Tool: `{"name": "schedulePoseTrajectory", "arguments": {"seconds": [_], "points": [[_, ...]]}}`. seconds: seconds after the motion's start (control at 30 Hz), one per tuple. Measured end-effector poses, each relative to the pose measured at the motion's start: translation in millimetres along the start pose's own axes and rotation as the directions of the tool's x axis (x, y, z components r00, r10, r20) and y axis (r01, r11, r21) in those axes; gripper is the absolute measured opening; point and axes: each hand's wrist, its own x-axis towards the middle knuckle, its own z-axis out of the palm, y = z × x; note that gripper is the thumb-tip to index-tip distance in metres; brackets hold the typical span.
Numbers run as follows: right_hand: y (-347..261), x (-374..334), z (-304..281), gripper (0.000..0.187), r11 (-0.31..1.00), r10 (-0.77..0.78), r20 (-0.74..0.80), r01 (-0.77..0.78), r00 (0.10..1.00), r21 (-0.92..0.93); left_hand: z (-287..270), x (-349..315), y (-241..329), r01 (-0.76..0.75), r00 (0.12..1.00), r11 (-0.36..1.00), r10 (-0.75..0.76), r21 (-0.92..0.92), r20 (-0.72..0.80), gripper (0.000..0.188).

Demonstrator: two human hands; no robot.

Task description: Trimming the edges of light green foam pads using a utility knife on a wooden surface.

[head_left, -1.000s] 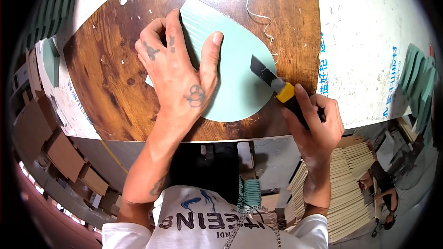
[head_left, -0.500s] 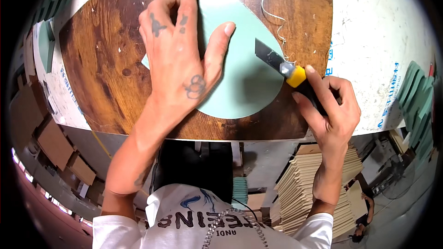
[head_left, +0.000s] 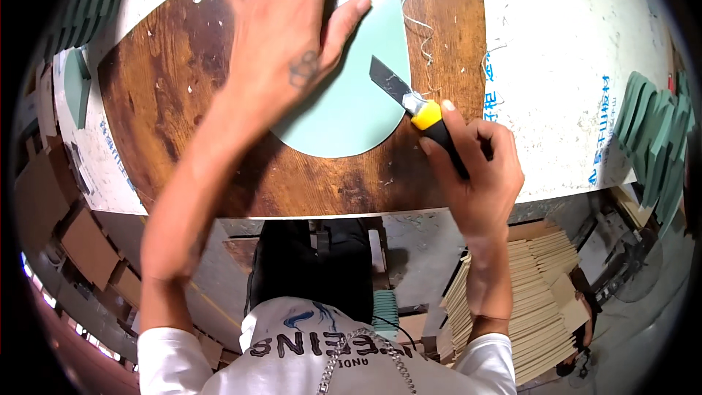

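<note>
A pale green teardrop-shaped panel (head_left: 351, 113) lies on a brown wood-grain board (head_left: 168, 88). My left hand (head_left: 281, 36) rests over the panel's left side, thumb stretched out and fingers reaching toward its far end; some fingertips are near the frame's top edge. In my right hand (head_left: 486, 168) is a utility knife (head_left: 442, 132) with a black handle, a yellow collar and a wide dark blade. The blade points up and left over the panel's right edge. Thin curly trimmings (head_left: 418, 23) lie along that edge and hang near the knife's collar.
The board sits on a white worktable (head_left: 548, 146) with blue printing. Stacks of green panels stand at the right (head_left: 654, 139) and far left (head_left: 95, 0). Below the table are a stack of beige boards (head_left: 519, 300) and, at lower right, part of another person (head_left: 585, 322).
My left hand has moved farther away from me, and the green panel has turned, its right edge now running nearly straight away. The knife in my right hand has shifted left.
</note>
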Motion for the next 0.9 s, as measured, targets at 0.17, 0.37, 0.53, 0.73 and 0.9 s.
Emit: {"name": "schedulePoseTrajectory", "arguments": {"seconds": [0.17, 0.37, 0.53, 0.73, 0.9], "points": [[-12, -16, 13, 0.057, 0.997, 0.064, -0.088, -0.068, 0.994, -0.033, 1, -24, 26, 0.262, 0.961, 0.965, -0.263, -0.016, -0.083, 0.041], [-20, -11, 14, 0.057, 0.992, 0.118, -0.088, -0.12, 0.989, -0.023, -3, -26, 14, 0.218, 0.973, 0.975, -0.221, -0.051, -0.061, 0.038], [-10, 5, 12, 0.056, 0.998, 0.06, -0.086, -0.058, 0.994, 0.017, -10, -23, 15, 0.187, 0.982, 0.981, -0.188, -0.044, -0.025, 0.036], [3, 45, 11, 0.051, 1.0, 0.013, -0.076, -0.012, 0.997, 0.018, -3, -23, 21, 0.211, 0.976, 0.97, -0.216, -0.122, -0.025, 0.037], [7, 75, 13, 0.05, 0.999, -0.036, -0.059, 0.037, 0.998, 0.011, -9, -23, 19, 0.226, 0.972, 0.963, -0.232, -0.148, -0.023, 0.039]]}}
